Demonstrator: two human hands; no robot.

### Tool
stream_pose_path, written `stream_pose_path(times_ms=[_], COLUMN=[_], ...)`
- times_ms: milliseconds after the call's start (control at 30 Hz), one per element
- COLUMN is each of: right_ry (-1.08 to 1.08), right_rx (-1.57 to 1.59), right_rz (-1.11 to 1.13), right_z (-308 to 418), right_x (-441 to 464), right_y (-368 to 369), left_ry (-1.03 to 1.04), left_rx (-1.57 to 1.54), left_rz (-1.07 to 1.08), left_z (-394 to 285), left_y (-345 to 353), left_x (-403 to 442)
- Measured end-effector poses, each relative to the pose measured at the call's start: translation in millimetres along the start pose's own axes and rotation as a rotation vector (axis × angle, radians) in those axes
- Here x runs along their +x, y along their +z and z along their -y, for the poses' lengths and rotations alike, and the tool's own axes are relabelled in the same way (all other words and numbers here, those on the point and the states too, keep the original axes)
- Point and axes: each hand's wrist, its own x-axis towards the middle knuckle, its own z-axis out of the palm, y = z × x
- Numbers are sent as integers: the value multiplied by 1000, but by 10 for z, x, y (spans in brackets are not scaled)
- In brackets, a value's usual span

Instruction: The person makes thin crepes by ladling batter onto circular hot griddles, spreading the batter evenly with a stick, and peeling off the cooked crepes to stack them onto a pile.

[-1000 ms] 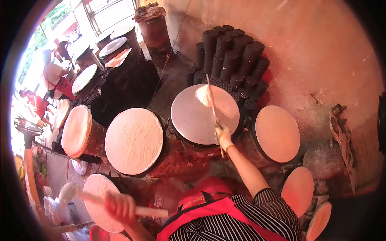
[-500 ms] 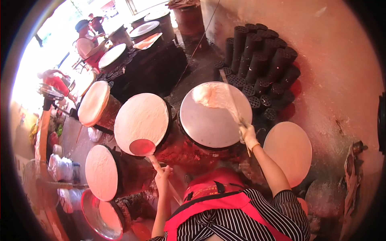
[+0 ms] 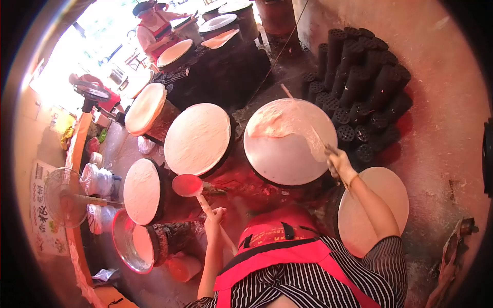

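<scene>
My left hand (image 3: 215, 218) is closed round the wooden handle of a ladle (image 3: 187, 185) with a reddish bowl, held low in front of the apron. My right hand (image 3: 339, 163) grips a long thin wooden spreader (image 3: 300, 110) that slants across a round griddle (image 3: 280, 164). Pale wet batter (image 3: 275, 122) lies on the far part of that griddle, with a streak running along the spreader towards my right hand. Just left stands a griddle covered edge to edge by a pale crepe (image 3: 197, 138). My right forearm passes over another round griddle (image 3: 393, 208) with a pale surface.
Stacked black coal briquettes (image 3: 354, 77) stand behind the griddle. More crepe-covered griddles (image 3: 142, 191) curve round on the left, near a glass-rimmed bowl (image 3: 120, 241) and a fan (image 3: 65, 197). A co-worker (image 3: 154, 33) stands at the far left griddles.
The batter has spread wider, with more of it along the spreader. The ladle has moved off the left crepe's near edge, back towards me. The view has shifted, showing more on the left.
</scene>
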Motion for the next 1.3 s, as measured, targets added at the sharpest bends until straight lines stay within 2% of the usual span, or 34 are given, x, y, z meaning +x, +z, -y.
stream_pose_path(times_ms=[33, 100, 167, 233, 300, 367, 433, 533, 567, 633, 733, 767, 833, 900, 967, 1100, 1133, 1167, 1233, 1267, 1300], right_ry=[-33, 34, 171, 226, 155, -81, -22, 125, 178, 15, -5, -46, -19, 23, 33, -60, 16, -18, -208, -195, -221], right_rx=[-2, -55, -84, -76, -190, -265, -176, -179, -255, -103, 28, 142, 104, 66, 244, 260, 486, 863, 806, 605, 732], right_rz=[-1, 84, 381, 427, 391, 295, 195, 392, 384, 387, 208, 94, -6, 146, 155, -140, -156, 52, -55, -245, -185], right_z=[81, 152, 294, 366, 259, 84, 260, 126, 217, -379, -524, -681, -729, -748, -1203, -2098, -2046, -2225, -1716, -1338, -1308], right_x=[132, 185, -19, -243, 11, 441, 397, 44, -317, -533, -876, -796, -870, -1254, -1713, -2382, -2361, -2073, -1550, -1279, -817], right_y=[46, 76, -71, -363, -719, -659, -304, -262, -306, -611, -449, -224, 129, 362, 417, 867, 1296, 1616, 2733, 3276, 3582], left_ry=[3, -53, -27, 0, -121, -138, -144, -152, -150, -130, -165, -160, -139, -95, -34, -49, -53, -65, -81, -93, -107], left_rx=[6, 38, 81, 114, 65, 99, 96, 84, 93, 161, 255, 270, 262, 289, 342, 337, 329, 339, 337, 306, 279], left_rz=[-12, -30, -27, -12, -75, -75, -60, -17, -6, 58, 166, 193, 277, 345, 430, 475, 487, 462, 440, 402, 364], left_z=[-31, -78, -13, 29, -27, -97, -92, -98, -99, -95, -157, -232, -371, -465, -496, -495, -479, -444, -373, -335, -299], left_y=[24, 60, -5, -9, 63, 130, 157, 109, 90, 47, 8, 29, 65, -40, -231, -796, -961, -1151, -1541, -1763, -1972], left_x=[-20, -82, -101, -157, -301, -410, -440, -376, -324, -197, 10, 63, 132, 262, 467, 766, 839, 893, 990, 1024, 1031])
